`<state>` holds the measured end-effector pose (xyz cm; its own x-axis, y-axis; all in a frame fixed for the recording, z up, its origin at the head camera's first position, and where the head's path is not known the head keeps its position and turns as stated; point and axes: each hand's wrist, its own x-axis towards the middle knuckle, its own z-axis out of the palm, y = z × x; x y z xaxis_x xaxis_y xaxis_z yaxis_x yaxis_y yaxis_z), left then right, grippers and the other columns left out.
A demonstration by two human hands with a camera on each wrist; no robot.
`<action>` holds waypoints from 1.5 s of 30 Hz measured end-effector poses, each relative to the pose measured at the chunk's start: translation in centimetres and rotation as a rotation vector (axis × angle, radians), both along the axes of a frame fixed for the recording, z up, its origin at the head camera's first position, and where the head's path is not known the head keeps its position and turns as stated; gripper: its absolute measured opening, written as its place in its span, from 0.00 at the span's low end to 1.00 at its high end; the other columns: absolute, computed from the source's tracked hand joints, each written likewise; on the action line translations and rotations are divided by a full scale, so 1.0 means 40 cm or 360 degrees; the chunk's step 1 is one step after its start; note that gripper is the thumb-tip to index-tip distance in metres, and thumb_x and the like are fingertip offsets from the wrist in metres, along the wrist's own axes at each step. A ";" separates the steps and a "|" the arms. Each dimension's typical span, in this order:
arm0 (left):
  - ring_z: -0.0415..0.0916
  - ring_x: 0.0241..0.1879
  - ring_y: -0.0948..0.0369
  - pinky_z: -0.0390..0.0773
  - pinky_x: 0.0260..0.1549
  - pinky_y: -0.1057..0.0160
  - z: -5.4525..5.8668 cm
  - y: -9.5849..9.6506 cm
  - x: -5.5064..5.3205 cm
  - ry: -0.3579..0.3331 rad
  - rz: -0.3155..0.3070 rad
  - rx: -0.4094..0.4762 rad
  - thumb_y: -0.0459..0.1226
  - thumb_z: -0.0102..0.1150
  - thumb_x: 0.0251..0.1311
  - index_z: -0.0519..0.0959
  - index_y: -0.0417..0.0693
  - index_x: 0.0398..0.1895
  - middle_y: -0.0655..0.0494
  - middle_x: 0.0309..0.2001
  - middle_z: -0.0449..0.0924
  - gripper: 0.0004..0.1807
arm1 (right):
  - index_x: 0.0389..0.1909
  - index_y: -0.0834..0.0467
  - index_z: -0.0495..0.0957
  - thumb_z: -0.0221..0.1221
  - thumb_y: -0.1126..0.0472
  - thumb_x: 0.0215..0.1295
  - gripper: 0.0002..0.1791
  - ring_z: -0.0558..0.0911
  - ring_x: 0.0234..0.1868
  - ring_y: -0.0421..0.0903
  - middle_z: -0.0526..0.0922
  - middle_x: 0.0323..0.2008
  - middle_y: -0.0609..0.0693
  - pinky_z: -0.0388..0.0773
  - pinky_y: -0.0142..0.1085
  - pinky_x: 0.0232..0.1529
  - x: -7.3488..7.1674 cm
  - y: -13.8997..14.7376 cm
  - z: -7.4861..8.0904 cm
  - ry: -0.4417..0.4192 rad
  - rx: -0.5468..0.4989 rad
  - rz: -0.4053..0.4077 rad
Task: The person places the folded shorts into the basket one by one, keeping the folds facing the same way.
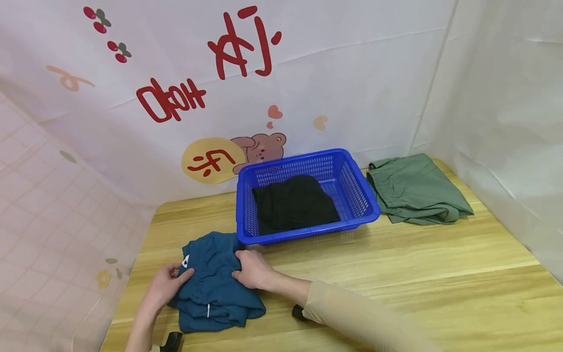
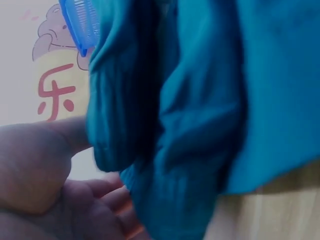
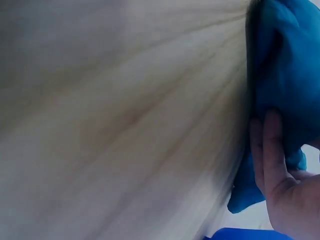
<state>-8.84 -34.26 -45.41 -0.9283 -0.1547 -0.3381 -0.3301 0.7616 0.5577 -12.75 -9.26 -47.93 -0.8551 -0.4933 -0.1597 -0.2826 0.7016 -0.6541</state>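
Observation:
A folded teal-blue garment (image 1: 215, 278) lies on the near left of the table, with a white label at its left edge and a small white strip lower down. My left hand (image 1: 168, 283) pinches its left edge, thumb on top and fingers going under the cloth. On the opposite side, my right hand (image 1: 252, 270) grips the upper right edge. In the left wrist view, layered folds of the garment (image 2: 195, 115) hang close to the left thumb and fingers. The right wrist view has the right fingers (image 3: 272, 150) against the cloth, partly hidden by it.
Behind the garment stands a blue plastic basket (image 1: 308, 230) holding a folded black garment (image 1: 294, 203). A folded green garment (image 1: 418, 188) lies at the table's back right. White printed sheets (image 1: 352, 88) enclose the back and sides of the wooden table (image 1: 418, 274).

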 end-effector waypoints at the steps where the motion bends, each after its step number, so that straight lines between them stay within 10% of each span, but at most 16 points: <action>1: 0.82 0.45 0.47 0.85 0.44 0.54 0.002 0.003 0.003 -0.0008 -0.0021 -0.0004 0.46 0.60 0.74 0.72 0.20 0.64 0.32 0.47 0.84 0.34 | 0.61 0.62 0.81 0.69 0.57 0.69 0.23 0.86 0.60 0.53 0.88 0.58 0.56 0.83 0.42 0.62 0.002 0.005 0.002 0.0012 0.0018 0.0032; 6: 0.73 0.36 0.58 0.72 0.34 0.65 0.005 0.022 0.022 -0.0090 -0.0086 0.0047 0.45 0.62 0.72 0.78 0.27 0.52 0.49 0.33 0.76 0.25 | 0.49 0.59 0.83 0.71 0.56 0.65 0.16 0.86 0.49 0.49 0.90 0.47 0.53 0.84 0.39 0.52 0.013 0.036 0.015 0.0028 0.0103 0.0159; 12: 0.77 0.43 0.51 0.79 0.42 0.56 0.005 0.054 0.043 -0.0130 -0.0120 -0.0002 0.47 0.65 0.71 0.76 0.25 0.56 0.40 0.43 0.80 0.30 | 0.48 0.57 0.83 0.72 0.54 0.64 0.16 0.84 0.44 0.43 0.89 0.44 0.50 0.83 0.35 0.49 0.023 0.078 0.027 0.0020 0.0179 0.0233; 45: 0.64 0.28 0.61 0.59 0.28 0.67 -0.009 0.369 0.078 -0.0014 -0.0237 0.0174 0.45 0.70 0.66 0.74 0.41 0.40 0.58 0.27 0.65 0.18 | 0.41 0.61 0.82 0.74 0.57 0.61 0.15 0.79 0.35 0.44 0.82 0.30 0.49 0.79 0.44 0.40 0.042 0.452 0.031 -0.0036 0.0078 0.0185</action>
